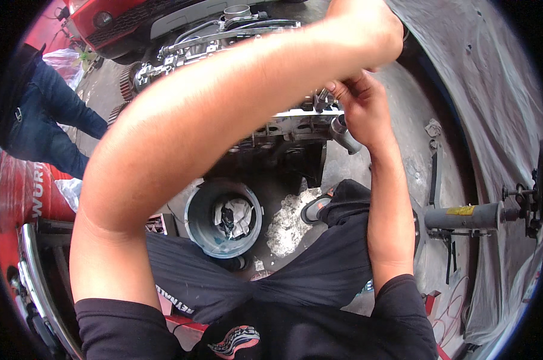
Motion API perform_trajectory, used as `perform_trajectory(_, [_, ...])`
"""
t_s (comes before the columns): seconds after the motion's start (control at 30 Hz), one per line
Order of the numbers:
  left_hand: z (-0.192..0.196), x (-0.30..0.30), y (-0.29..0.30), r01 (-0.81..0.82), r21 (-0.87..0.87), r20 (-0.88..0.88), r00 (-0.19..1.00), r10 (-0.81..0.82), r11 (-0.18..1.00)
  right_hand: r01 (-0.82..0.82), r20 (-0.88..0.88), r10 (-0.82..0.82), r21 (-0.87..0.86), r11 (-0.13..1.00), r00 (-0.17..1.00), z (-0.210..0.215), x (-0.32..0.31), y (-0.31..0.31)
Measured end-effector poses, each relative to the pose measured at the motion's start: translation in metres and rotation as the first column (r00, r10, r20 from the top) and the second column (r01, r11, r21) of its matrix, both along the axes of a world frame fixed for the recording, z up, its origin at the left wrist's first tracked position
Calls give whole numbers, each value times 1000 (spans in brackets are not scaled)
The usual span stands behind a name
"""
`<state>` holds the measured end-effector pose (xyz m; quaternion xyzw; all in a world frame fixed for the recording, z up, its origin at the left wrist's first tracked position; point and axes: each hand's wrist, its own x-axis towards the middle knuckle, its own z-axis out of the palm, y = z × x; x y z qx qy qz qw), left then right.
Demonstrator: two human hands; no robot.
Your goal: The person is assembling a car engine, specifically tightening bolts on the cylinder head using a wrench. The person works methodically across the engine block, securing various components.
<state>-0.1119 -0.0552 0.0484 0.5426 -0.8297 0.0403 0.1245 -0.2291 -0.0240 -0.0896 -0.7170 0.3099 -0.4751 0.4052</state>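
Observation:
An engine [295, 127] with an exposed metal top and toothed wheels at its left end stands in front of me. My left arm stretches across it and hides much of its upper side. At the engine's far right, my left hand [370, 33] is smeared by motion, and its fingers are hidden. Just nearer to me, my right hand [367, 111] is closed, thumb and fingers pinched together at the engine's right end. Whatever lies between those fingertips is too small to make out. Beside them is a metal fitting [323, 101], and a grey pipe stub [345, 137] juts out below.
Between my legs and the engine sits a bucket [191, 223] with crumpled rags inside. White material [288, 225] lies on the floor beside it. A person in jeans [61, 111] stands left, near a red drum [28, 189]. Plastic sheeting [493, 102] and a grey cylinder [463, 217] are at right.

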Motion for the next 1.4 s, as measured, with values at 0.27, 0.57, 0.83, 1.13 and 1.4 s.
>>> perform_trajectory(0.27, [9,26,-10,470,-169,176,879,-443,866,26,-25,-24,100,995,999,1,1,-8])
perform_trajectory(0.57, [-36,22,12,523,-774,419,846,-329,358,178,-33,-182,-109,978,983,-17,-1,-14])
perform_trajectory(0.83, [-89,-40,34,-66,-788,-514,618,-595,612,274,-116,-306,-226,935,945,-19,5,-16])
perform_trajectory(1.13, [-76,-15,59,-66,-865,-318,838,-443,497,331,-111,-406,-407,851,907,11,13,-9])
perform_trajectory(1.4, [-53,129,97,-150,-564,-815,257,-519,812,-100,91,114,-149,984,989,47,152,10])
